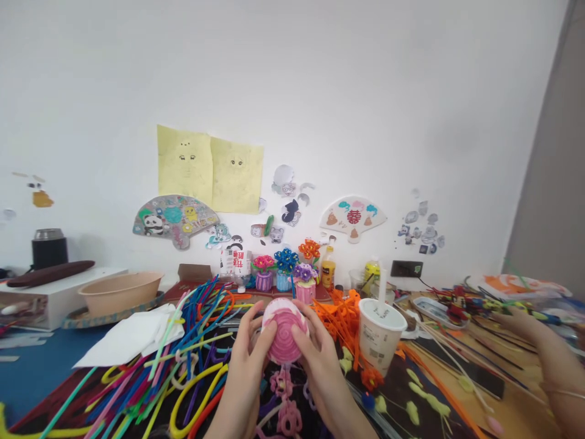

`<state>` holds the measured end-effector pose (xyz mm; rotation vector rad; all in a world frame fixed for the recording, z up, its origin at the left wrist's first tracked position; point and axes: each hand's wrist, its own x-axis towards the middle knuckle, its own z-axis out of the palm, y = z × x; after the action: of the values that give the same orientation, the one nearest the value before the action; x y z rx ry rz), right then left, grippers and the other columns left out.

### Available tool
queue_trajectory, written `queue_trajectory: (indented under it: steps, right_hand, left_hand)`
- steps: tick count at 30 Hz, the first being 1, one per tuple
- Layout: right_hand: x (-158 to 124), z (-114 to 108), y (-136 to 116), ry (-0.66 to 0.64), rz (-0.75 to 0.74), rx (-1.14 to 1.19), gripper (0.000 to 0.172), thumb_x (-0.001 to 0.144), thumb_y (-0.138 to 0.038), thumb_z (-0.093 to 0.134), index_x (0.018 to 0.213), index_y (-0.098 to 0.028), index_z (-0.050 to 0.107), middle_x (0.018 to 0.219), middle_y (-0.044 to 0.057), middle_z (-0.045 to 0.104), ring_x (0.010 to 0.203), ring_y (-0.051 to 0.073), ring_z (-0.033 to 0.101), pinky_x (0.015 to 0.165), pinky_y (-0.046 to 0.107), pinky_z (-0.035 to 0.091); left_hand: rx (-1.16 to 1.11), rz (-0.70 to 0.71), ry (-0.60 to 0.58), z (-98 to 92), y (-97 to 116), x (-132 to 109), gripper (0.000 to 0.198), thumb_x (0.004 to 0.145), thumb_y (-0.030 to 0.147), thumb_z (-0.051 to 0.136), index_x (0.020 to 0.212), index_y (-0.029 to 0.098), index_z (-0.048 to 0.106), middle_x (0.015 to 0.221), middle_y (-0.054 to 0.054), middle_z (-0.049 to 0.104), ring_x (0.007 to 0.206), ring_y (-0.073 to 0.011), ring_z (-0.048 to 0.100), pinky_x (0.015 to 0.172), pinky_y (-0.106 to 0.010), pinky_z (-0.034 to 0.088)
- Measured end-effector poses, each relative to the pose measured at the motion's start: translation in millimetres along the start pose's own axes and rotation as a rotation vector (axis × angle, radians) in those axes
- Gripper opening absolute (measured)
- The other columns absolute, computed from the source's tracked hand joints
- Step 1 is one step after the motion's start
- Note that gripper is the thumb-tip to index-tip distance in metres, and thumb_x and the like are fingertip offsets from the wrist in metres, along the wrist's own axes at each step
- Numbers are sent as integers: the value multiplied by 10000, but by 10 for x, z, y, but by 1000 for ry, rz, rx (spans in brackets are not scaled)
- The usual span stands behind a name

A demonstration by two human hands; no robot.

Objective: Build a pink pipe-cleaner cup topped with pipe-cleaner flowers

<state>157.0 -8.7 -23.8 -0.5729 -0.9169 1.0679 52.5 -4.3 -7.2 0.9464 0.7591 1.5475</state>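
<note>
My left hand [251, 360] and my right hand [315, 356] are wrapped round a pink pipe-cleaner pot [284, 338], one on each side. Its round face, wound in a spiral, is turned toward me, and both thumbs press on it. A whitish edge shows along its top; the far side is out of sight. Just below lie pink and purple looped pipe-cleaner pieces [289, 417]. Left of my hands is a heap of coloured pipe cleaners [132, 390]. To the right are an orange pipe-cleaner bundle [345, 320] and a paper cup [379, 335] with a straw.
Small pots of pipe-cleaner flowers [286, 271] and a yellow-capped bottle [328, 268] stand along the wall. White paper sheets [132, 335] and a beige basin [121, 296] are on the left. Another person's arm [548, 360] reaches in at right, near a dark phone [482, 372].
</note>
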Motion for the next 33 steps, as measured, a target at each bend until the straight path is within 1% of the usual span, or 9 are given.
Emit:
queue_trajectory:
  steps: [3,7,12,16,19,24,28,31,33]
  right_hand:
    - [-5,-2,-31,41,2,-40,447,710,-389,756,1104,-211,643,1191,90,677,1144,292,589,1003,437,435]
    - [-7,-9,-35,14,31,-123,431,697,-389,764,1067,-187,677,1160,106,689,1095,309,608,1002,467,419]
    - [-4,-13,-32,10,22,-82,450,703,-388,762,1103,-203,665,1211,99,664,1145,299,582,1020,457,411]
    - [6,-23,-34,18,31,-70,424,694,-387,770,1062,-196,683,1152,105,694,1109,303,605,999,457,430]
    - [7,-33,-40,22,33,-76,405,693,-391,769,1035,-187,694,1110,108,712,1067,299,628,975,447,448]
    - [0,-28,-63,37,18,-112,399,677,-395,777,1007,-181,704,1099,112,717,1071,312,627,976,454,444]
    - [-4,-23,-55,4,22,-61,432,697,-382,766,1080,-206,672,1196,107,675,1164,312,575,1041,483,385]
    - [-9,-35,-37,-31,47,0,484,702,-352,771,1150,-237,631,1269,91,634,1245,286,515,1089,465,335]
    - [-9,-46,-32,-38,49,-8,489,693,-353,779,1145,-231,637,1273,93,633,1250,282,513,1090,450,341]
  left_hand:
    - [52,19,-90,-30,0,14,634,657,479,740,1189,180,566,1130,-123,669,1045,-276,631,860,-334,500]
    - [192,63,-161,-70,24,14,625,686,483,722,1204,173,559,1239,-119,617,1166,-281,561,941,-329,469]
    - [164,62,-130,-54,50,-26,621,707,468,711,1231,182,541,1229,-102,626,1162,-263,566,959,-319,458]
    - [81,45,-91,-19,43,-40,575,699,448,726,1187,188,566,1219,-103,636,1140,-265,582,966,-334,450]
    - [62,23,-101,-5,35,-40,575,686,447,736,1164,171,573,1214,-115,640,1134,-269,586,972,-340,445]
    - [114,7,-139,-13,29,-47,575,656,418,754,1149,162,607,1222,-115,640,1180,-284,553,994,-340,426]
    - [84,33,-74,-14,-3,-38,580,664,435,744,1164,180,596,1249,-107,621,1190,-276,542,988,-333,425]
    - [23,43,-20,-11,-35,-17,593,662,458,740,1166,189,580,1177,-100,654,1116,-266,590,934,-326,457]
    - [-5,29,-2,-16,-46,4,595,647,466,745,1150,195,582,1122,-92,674,1059,-260,617,880,-318,481]
